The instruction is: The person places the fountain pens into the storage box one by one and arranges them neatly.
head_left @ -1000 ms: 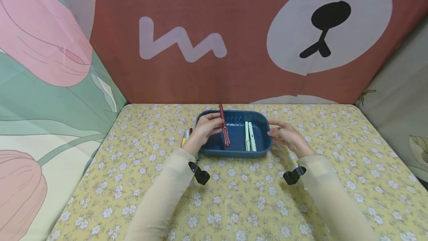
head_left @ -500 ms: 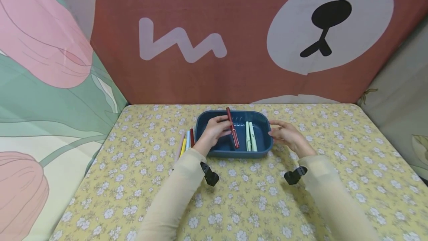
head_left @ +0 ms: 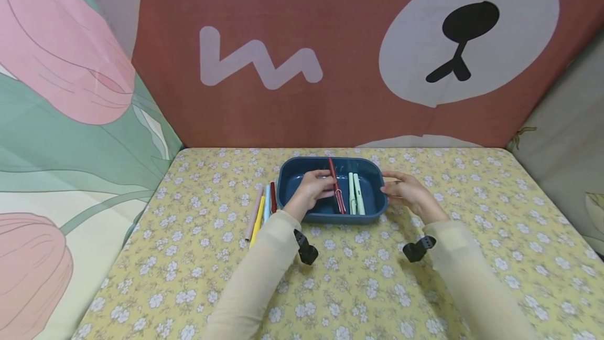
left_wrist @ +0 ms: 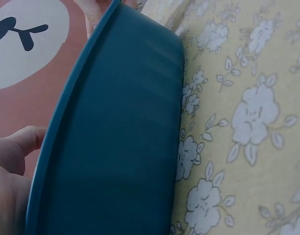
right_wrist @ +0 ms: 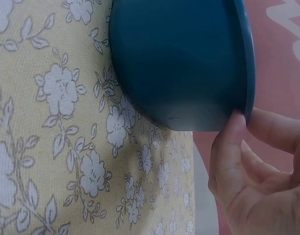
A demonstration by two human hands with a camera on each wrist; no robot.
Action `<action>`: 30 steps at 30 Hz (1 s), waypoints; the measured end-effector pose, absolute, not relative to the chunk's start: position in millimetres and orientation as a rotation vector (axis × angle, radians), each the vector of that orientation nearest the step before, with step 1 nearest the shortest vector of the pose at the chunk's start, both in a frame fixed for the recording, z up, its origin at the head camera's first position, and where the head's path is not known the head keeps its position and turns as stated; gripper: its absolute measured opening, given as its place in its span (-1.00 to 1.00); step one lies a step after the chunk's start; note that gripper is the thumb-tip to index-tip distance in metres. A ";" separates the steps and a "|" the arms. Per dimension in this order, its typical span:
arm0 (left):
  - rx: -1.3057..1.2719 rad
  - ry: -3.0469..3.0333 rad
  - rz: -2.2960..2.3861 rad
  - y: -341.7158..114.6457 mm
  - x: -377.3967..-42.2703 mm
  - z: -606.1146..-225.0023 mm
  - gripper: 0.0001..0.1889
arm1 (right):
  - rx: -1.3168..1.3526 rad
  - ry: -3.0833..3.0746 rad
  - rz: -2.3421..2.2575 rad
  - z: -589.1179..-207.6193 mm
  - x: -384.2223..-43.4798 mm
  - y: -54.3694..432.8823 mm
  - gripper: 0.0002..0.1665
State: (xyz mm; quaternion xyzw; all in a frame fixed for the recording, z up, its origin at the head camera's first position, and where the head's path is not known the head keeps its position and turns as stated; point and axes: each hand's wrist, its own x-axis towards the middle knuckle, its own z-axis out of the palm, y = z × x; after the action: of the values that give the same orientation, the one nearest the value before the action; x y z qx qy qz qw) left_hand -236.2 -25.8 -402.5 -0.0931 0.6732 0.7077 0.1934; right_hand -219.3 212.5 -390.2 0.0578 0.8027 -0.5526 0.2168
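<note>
A dark blue plastic tray (head_left: 340,219) stands on the table toward the back. My left hand (head_left: 309,189) reaches over its front wall and pinches a dark red pen (head_left: 337,187), held slanted inside the tray. Two mint green pens (head_left: 359,196) lie side by side on the tray floor, just right of the red one. At the tray's right end, my right hand (right_wrist: 260,166) grips the rim between thumb and fingers. In the left wrist view the tray's outer wall (left_wrist: 111,127) hides the pens, and only part of the left hand (left_wrist: 12,171) shows.
Left of the tray, several pens lie in a row on the flowered tablecloth (head_left: 325,287): a pale pink pen (head_left: 255,213), a yellow pen (head_left: 257,220), a light blue pen (head_left: 267,202) and a dark red pen (head_left: 273,196). Printed cloth (head_left: 283,114) rises behind the table.
My left hand has carried the red pen rightward and lower into the tray, closer to the mint pens. More of the row at the left shows now. The right hand stays at the rim.
</note>
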 end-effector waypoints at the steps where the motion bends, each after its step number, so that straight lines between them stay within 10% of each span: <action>1: -0.267 1.891 1.975 -25.1 -236.6 -403.2 -0.53 | 0.157 2.221 -1.533 -390.0 -219.2 212.6 -0.24; 30: -0.260 1.861 1.893 -7.3 -238.6 -411.4 -0.56 | 0.172 2.223 -1.533 -392.9 -219.3 213.2 -0.26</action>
State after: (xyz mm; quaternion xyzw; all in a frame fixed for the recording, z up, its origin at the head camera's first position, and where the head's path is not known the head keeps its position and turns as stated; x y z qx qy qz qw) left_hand -238.6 -7.3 -411.4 -0.0946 0.6782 0.6899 0.2348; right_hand -219.3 213.2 -392.9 0.0619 0.8021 -0.5532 0.2161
